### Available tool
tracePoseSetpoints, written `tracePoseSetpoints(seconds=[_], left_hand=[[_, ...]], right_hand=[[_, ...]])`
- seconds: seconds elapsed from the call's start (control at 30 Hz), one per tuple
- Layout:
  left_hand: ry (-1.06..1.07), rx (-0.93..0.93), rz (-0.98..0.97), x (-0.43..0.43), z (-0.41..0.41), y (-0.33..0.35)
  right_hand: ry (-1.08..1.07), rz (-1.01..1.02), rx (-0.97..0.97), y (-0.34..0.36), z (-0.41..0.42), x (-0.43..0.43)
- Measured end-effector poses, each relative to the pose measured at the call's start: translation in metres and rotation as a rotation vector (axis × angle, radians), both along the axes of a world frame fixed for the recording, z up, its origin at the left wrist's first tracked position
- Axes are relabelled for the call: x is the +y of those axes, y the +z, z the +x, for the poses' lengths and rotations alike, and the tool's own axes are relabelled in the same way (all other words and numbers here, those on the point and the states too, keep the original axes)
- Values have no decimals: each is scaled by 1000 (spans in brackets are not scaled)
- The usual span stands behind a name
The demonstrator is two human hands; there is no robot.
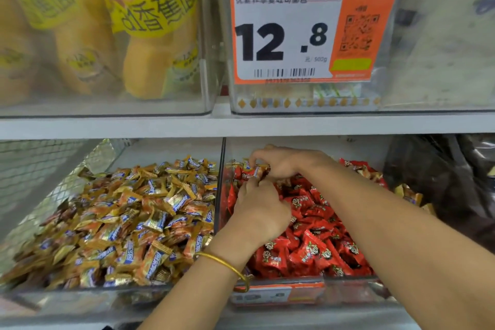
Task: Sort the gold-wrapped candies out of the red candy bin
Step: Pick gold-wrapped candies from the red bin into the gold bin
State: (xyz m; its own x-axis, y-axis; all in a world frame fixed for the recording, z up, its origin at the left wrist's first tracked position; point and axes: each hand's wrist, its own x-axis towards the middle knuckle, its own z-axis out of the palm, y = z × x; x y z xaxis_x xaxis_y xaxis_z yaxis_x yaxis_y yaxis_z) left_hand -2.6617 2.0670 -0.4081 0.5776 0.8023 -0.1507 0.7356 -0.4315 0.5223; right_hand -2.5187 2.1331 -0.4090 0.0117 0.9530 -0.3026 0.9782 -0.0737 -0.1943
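Observation:
The clear bin of red-wrapped candies [316, 225] stands on the lower shelf, right of centre. Both hands are in its far left corner. My right hand [281, 162] curls its fingers over a few gold-wrapped candies [254, 171] lying on the red ones. My left hand [261, 209], with a gold bangle on the wrist, is just below it, and its fingertips pinch at the same cluster. More gold-wrapped candies [407, 193] lie along the far right side of the red bin. The bin of gold-wrapped candies [128, 222] stands directly to the left.
A clear divider wall [221, 182] separates the two bins. A dark plastic bag [442, 182] lies to the right. The shelf above [241, 124] holds clear boxes of yellow banana-bread packs [150, 29] and an orange price tag [313, 27] reading 12.8.

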Motion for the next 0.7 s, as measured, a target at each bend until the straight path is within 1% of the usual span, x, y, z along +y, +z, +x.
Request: tracePoseSetpoints(seconds=[0.1, 0.2, 0.3, 0.4, 0.47, 0.57, 0.7], left_hand=[[15, -13, -27, 1, -2, 1], [24, -58, -42, 0, -5, 2], [58, -134, -63, 1, -6, 5], [98, -213, -40, 0, -8, 8], [98, -270, -29, -1, -10, 9], [33, -333, -13, 0, -9, 10], [-101, -369, -38, -5, -7, 8]], right_hand=[[33, -9, 31, 1, 1, -5], [46, 25, 92, 5, 2, -15], [12, 108, 211, 13, 2, -33], [-27, 212, 349, 24, 4, -63], [-44, 243, 437, 29, 5, -85], [-48, 250, 479, 30, 7, -113], [-130, 264, 594, 24, 12, -139]])
